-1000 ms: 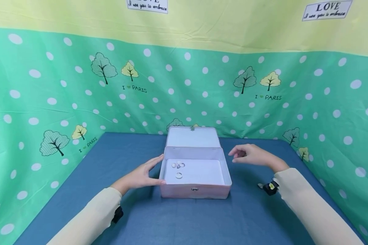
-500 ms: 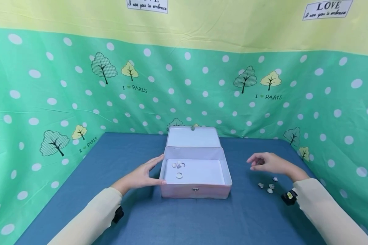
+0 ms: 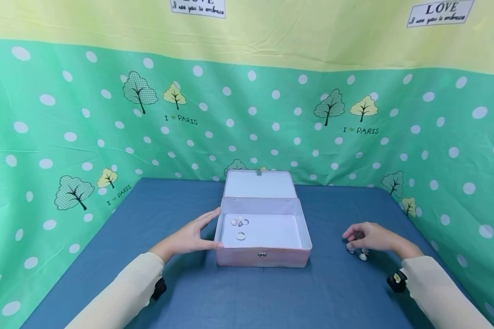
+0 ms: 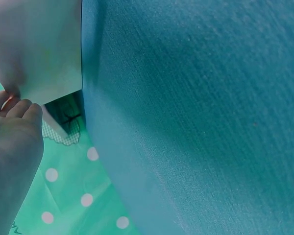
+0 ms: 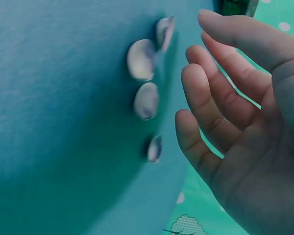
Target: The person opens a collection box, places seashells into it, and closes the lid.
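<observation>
A: The left hand (image 3: 187,235) is braced on the pale pink metal box (image 3: 281,257), thumb at the near rim, fingers stretched along its left wall, not clenched!

B: And that box stands near the middle of the blue cloth (image 3: 251,294), its hinged lid (image 3: 257,184) tilted back behind it. What's inside?

A: A cluster of small shells (image 3: 240,236), five by the look of it, all towards the left end of the floor.

B: Over to the right hand (image 3: 376,236), well apart from the box and hovering low by the loose seashells (image 5: 146,101)!

A: Four of those, strung out in a rough line on the cloth, and the fingers are loosely bent, grasping nothing.

B: So how far along?

A: Perhaps just past halfway: five in the box, four outside and left to gather, though the ones inside look too tiny for a certain count.
</observation>
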The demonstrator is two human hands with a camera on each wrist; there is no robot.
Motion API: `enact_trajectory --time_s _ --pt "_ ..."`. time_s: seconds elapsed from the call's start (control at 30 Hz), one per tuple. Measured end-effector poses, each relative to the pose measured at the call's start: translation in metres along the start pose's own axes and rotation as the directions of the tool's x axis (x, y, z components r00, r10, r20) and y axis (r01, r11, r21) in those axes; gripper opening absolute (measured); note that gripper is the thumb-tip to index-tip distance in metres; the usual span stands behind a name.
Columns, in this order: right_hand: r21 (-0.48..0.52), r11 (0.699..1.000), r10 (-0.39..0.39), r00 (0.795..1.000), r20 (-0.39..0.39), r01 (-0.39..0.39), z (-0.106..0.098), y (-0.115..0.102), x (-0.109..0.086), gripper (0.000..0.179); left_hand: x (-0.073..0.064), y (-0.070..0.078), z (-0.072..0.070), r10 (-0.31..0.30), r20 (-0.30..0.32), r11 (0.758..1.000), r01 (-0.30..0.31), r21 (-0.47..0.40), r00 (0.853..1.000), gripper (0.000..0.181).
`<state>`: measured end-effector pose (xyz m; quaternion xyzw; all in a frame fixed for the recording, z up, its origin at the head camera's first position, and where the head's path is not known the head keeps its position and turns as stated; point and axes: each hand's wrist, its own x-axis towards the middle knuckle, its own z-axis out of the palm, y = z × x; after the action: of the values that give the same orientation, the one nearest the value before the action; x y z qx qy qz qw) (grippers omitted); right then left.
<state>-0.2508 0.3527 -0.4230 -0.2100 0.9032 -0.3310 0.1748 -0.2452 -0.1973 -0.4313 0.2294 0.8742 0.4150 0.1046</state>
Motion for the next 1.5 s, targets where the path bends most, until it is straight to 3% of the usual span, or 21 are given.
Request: enact_trajectory --time_s 0.4,0.93,1.23,1.5 --pt "-0.031 0.999 0.037 0.999 0.003 -0.037 0.007 0.008 -0.006 0.025 0.0 0.0 0.001 0.002 -0.007 1.0 -0.001 0.013 1.0 0.1" --pt "-0.001 1.0 0.002 1.0 0.018 -0.002 0.006 0.008 -0.006 0.02 0.0 -0.001 0.001 0.001 -0.006 1.0 -0.001 0.025 1.0 0.101" --pt "-0.022 1.0 0.005 1.0 -0.002 -0.005 -0.003 -0.008 0.0 0.02 0.001 -0.001 0.001 -0.002 -0.002 1.0 0.002 0.028 1.0 0.101" --pt "-0.126 0.992 -0.037 0.997 -0.063 0.029 -0.015 -0.029 0.008 0.023 0.0 0.0 0.001 -0.012 0.003 1.0 0.012 0.025 1.0 0.101"
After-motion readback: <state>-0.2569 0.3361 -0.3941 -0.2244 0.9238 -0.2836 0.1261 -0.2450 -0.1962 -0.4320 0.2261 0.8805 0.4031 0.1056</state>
